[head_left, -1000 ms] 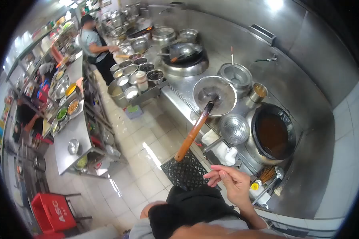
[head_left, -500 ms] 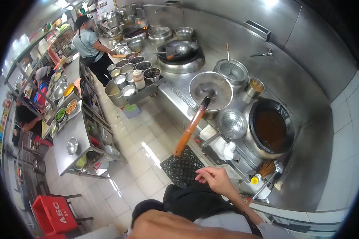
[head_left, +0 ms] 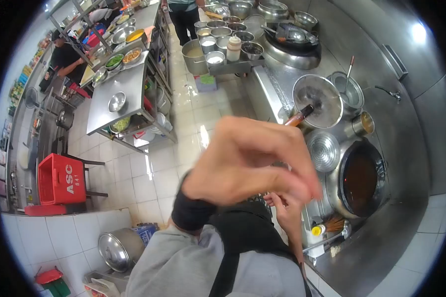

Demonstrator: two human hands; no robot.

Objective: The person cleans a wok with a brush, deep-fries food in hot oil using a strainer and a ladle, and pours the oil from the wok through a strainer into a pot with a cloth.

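Note:
My left hand, with a black band at its wrist, is raised close to the camera. Its fingers curl round towards the thumb, and I see nothing between them. Behind it is a wok with a wooden handle, the handle's lower part hidden by the hand. Lower down, my right hand hovers in front of the black apron, nearest the stove's front edge. Its fingers are loosely curled together with nothing visible in them, partly covered by the left hand.
A perforated strainer lies beside a large wok of brown liquid. Behind stand a pot with a ladle and a metal container. Sauce pots and a squeeze bottle are farther back. Left are a steel table and red crate.
My left hand has risen from the bottom edge into the middle of the view. The camera has turned, so the stove and table sit differently. My right hand stays low.

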